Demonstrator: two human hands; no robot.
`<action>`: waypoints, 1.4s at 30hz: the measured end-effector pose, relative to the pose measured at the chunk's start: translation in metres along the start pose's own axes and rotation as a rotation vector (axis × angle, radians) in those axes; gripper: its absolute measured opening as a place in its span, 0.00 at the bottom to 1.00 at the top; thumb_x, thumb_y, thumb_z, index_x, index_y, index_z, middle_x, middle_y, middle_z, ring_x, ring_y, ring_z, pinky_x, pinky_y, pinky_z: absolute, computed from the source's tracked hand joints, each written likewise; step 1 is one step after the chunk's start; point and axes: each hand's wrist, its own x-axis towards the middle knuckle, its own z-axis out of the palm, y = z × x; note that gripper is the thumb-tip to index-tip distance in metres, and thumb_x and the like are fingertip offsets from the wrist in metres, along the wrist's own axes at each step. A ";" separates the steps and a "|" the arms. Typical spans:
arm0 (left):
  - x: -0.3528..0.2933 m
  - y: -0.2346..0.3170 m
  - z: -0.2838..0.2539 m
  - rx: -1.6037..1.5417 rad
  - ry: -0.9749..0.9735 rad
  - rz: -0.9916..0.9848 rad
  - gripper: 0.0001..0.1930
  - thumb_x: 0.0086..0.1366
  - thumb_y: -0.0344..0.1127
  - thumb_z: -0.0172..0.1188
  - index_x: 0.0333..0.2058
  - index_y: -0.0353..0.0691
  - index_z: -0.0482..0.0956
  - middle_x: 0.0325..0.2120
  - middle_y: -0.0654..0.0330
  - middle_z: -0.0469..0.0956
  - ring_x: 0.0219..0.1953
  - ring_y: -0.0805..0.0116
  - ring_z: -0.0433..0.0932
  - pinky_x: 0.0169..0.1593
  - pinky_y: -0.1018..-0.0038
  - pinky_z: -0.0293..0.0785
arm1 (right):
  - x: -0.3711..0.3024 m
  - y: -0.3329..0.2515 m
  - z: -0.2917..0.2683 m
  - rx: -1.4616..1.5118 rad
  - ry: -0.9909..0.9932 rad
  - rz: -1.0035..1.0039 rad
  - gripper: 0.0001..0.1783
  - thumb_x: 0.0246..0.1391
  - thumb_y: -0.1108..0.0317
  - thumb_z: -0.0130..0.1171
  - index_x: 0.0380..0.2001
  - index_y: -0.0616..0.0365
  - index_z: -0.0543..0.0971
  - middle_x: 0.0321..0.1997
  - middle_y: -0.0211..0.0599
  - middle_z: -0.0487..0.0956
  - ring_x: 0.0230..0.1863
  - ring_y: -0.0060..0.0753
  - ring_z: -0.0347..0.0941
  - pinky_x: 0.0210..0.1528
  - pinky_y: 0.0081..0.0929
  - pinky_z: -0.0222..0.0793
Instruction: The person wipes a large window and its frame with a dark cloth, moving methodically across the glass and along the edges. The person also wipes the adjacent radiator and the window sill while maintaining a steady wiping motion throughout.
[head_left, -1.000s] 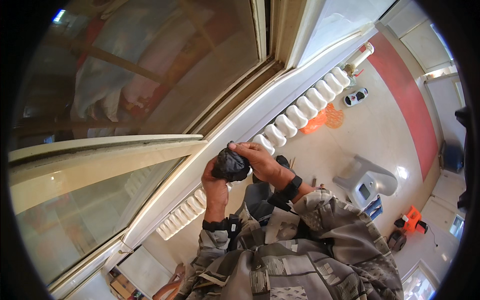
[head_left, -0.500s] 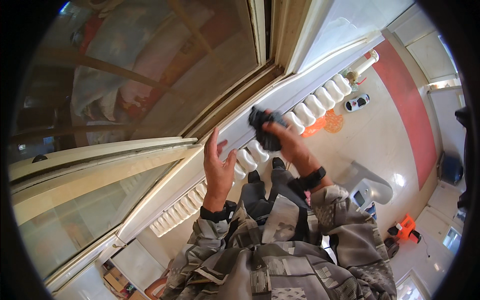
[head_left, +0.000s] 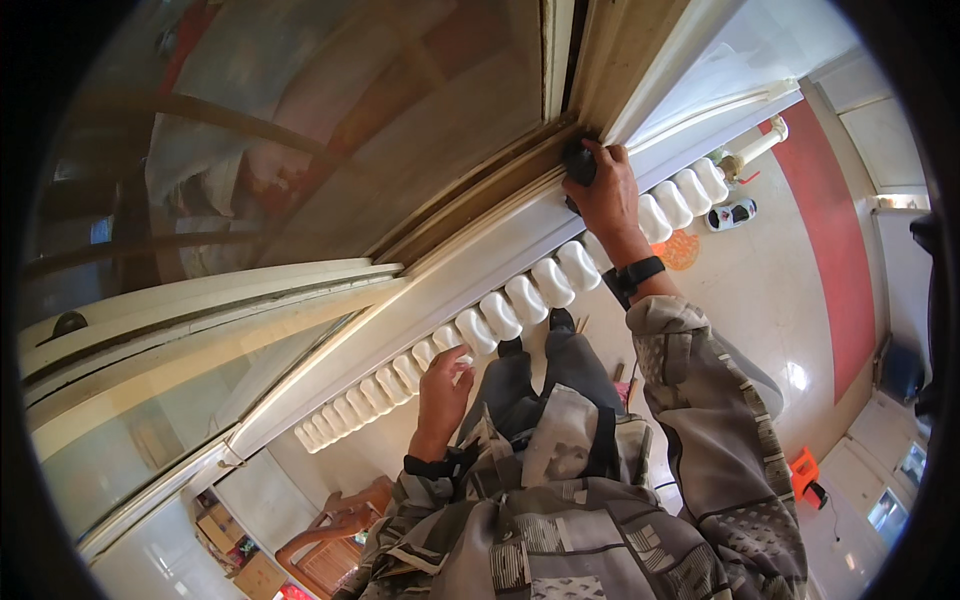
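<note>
My right hand (head_left: 608,200) is closed around a dark, bunched-up cloth (head_left: 577,162), mostly hidden behind the fingers. It presses the cloth at the inner corner of the window frame (head_left: 500,190), where the brown track meets the upright. Below that corner runs the white sill (head_left: 455,285). My left hand (head_left: 442,400) is low, in front of the white radiator (head_left: 525,300). Its fingers are slightly bent and apart, with nothing in them.
An open window sash (head_left: 220,300) reaches out at the left. Beyond the radiator, a black-and-white toy car (head_left: 731,215) and an orange mat (head_left: 682,250) lie on the floor. A wooden chair (head_left: 335,540) stands lower left, an orange stool (head_left: 803,475) lower right.
My right hand has carried the dark cloth up and right to the frame corner. My left hand has dropped from beside the sill to in front of the radiator.
</note>
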 end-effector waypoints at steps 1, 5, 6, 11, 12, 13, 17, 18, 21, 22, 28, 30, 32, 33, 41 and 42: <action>-0.002 -0.006 -0.003 -0.004 0.009 -0.016 0.21 0.73 0.25 0.67 0.63 0.34 0.81 0.57 0.46 0.84 0.52 0.55 0.90 0.54 0.62 0.85 | 0.002 0.000 -0.001 -0.009 0.017 -0.043 0.35 0.46 0.65 0.77 0.61 0.57 0.85 0.54 0.53 0.80 0.55 0.63 0.81 0.58 0.52 0.80; -0.010 -0.028 -0.014 -0.034 0.044 -0.047 0.21 0.73 0.27 0.67 0.63 0.34 0.82 0.56 0.46 0.85 0.52 0.56 0.90 0.55 0.62 0.85 | 0.005 -0.004 -0.005 -0.004 -0.065 0.026 0.33 0.47 0.63 0.76 0.59 0.57 0.87 0.53 0.53 0.81 0.52 0.63 0.83 0.58 0.52 0.81; -0.011 -0.034 -0.017 -0.066 0.055 -0.071 0.20 0.73 0.27 0.67 0.63 0.34 0.82 0.56 0.46 0.86 0.52 0.55 0.90 0.55 0.62 0.85 | 0.005 -0.006 -0.004 0.005 -0.064 0.042 0.33 0.47 0.63 0.76 0.60 0.57 0.87 0.54 0.53 0.81 0.52 0.63 0.83 0.58 0.52 0.81; -0.019 -0.052 -0.022 -0.045 0.077 -0.066 0.20 0.74 0.28 0.67 0.62 0.33 0.83 0.54 0.46 0.87 0.51 0.55 0.90 0.55 0.63 0.85 | -0.020 -0.025 0.025 -0.022 -0.097 0.002 0.30 0.49 0.60 0.77 0.55 0.62 0.85 0.56 0.58 0.83 0.51 0.63 0.84 0.57 0.54 0.82; -0.020 -0.053 -0.022 -0.066 0.072 -0.074 0.19 0.74 0.28 0.67 0.62 0.33 0.83 0.53 0.46 0.87 0.50 0.55 0.90 0.55 0.63 0.85 | -0.027 -0.032 0.033 -0.049 -0.097 -0.039 0.30 0.49 0.60 0.77 0.54 0.63 0.85 0.56 0.58 0.83 0.51 0.63 0.84 0.56 0.54 0.82; -0.021 -0.054 -0.023 -0.050 0.081 -0.057 0.19 0.74 0.28 0.67 0.61 0.33 0.83 0.53 0.46 0.87 0.50 0.55 0.90 0.55 0.63 0.85 | -0.038 -0.045 0.045 -0.069 -0.120 -0.071 0.32 0.49 0.58 0.79 0.53 0.66 0.82 0.54 0.60 0.84 0.50 0.64 0.84 0.55 0.54 0.82; -0.027 -0.052 -0.025 0.000 0.072 -0.023 0.19 0.74 0.28 0.67 0.61 0.33 0.83 0.52 0.46 0.87 0.50 0.55 0.90 0.55 0.63 0.85 | -0.104 -0.114 0.085 0.100 -0.334 -0.115 0.36 0.46 0.64 0.80 0.59 0.63 0.80 0.58 0.56 0.79 0.54 0.62 0.81 0.56 0.52 0.81; -0.028 -0.051 -0.027 0.013 0.062 -0.050 0.19 0.74 0.29 0.67 0.61 0.33 0.83 0.52 0.46 0.87 0.50 0.55 0.90 0.55 0.63 0.85 | -0.118 -0.132 0.093 0.134 -0.405 -0.116 0.37 0.46 0.64 0.80 0.60 0.61 0.81 0.58 0.55 0.79 0.55 0.61 0.80 0.59 0.51 0.81; -0.032 -0.048 -0.032 -0.017 0.055 -0.047 0.18 0.74 0.29 0.67 0.61 0.33 0.83 0.54 0.46 0.87 0.51 0.55 0.90 0.56 0.63 0.85 | -0.139 -0.152 0.103 0.105 -0.444 -0.174 0.37 0.47 0.64 0.79 0.61 0.60 0.82 0.60 0.55 0.78 0.57 0.62 0.79 0.61 0.50 0.80; -0.033 -0.047 -0.034 -0.014 0.054 -0.045 0.18 0.75 0.29 0.67 0.61 0.33 0.83 0.54 0.46 0.87 0.52 0.55 0.90 0.57 0.62 0.85 | -0.137 -0.148 0.102 0.116 -0.435 -0.202 0.36 0.47 0.64 0.79 0.61 0.60 0.82 0.60 0.55 0.78 0.57 0.62 0.79 0.61 0.50 0.80; -0.034 -0.055 -0.043 0.005 0.044 -0.088 0.19 0.75 0.29 0.66 0.62 0.33 0.83 0.55 0.46 0.87 0.53 0.56 0.90 0.58 0.62 0.85 | -0.071 -0.071 0.066 -0.052 -0.316 -0.135 0.29 0.52 0.62 0.77 0.56 0.59 0.84 0.55 0.53 0.79 0.60 0.55 0.77 0.61 0.48 0.80; -0.034 -0.059 -0.043 -0.062 0.055 -0.091 0.19 0.75 0.29 0.66 0.62 0.33 0.83 0.55 0.46 0.87 0.53 0.56 0.90 0.58 0.63 0.85 | -0.042 -0.037 0.036 -0.105 -0.105 -0.186 0.24 0.54 0.63 0.75 0.54 0.58 0.85 0.51 0.54 0.81 0.56 0.57 0.80 0.58 0.50 0.81; -0.037 -0.063 -0.042 -0.023 0.068 -0.097 0.19 0.75 0.29 0.67 0.62 0.33 0.83 0.53 0.48 0.88 0.51 0.60 0.89 0.56 0.65 0.85 | -0.014 -0.012 0.011 -0.152 -0.019 -0.079 0.22 0.54 0.64 0.74 0.52 0.59 0.86 0.51 0.52 0.82 0.51 0.62 0.82 0.56 0.53 0.81; -0.038 -0.065 -0.041 -0.020 0.075 -0.105 0.19 0.75 0.29 0.68 0.61 0.33 0.84 0.51 0.50 0.89 0.49 0.63 0.89 0.55 0.67 0.84 | -0.003 -0.002 -0.001 -0.166 -0.015 -0.069 0.22 0.54 0.64 0.75 0.51 0.60 0.86 0.52 0.51 0.82 0.51 0.63 0.82 0.56 0.53 0.81; -0.066 -0.092 -0.041 -0.059 0.064 -0.236 0.20 0.73 0.31 0.68 0.61 0.32 0.84 0.51 0.46 0.89 0.50 0.57 0.91 0.55 0.63 0.85 | -0.011 -0.015 0.012 -0.097 -0.035 0.007 0.23 0.51 0.60 0.74 0.49 0.59 0.87 0.52 0.52 0.83 0.50 0.65 0.84 0.53 0.57 0.82; -0.068 -0.095 -0.041 -0.064 0.053 -0.263 0.20 0.73 0.31 0.68 0.61 0.32 0.84 0.51 0.46 0.89 0.50 0.57 0.91 0.55 0.63 0.85 | -0.016 -0.020 0.018 -0.084 -0.032 -0.010 0.23 0.51 0.59 0.74 0.49 0.59 0.87 0.52 0.53 0.83 0.50 0.66 0.85 0.53 0.57 0.82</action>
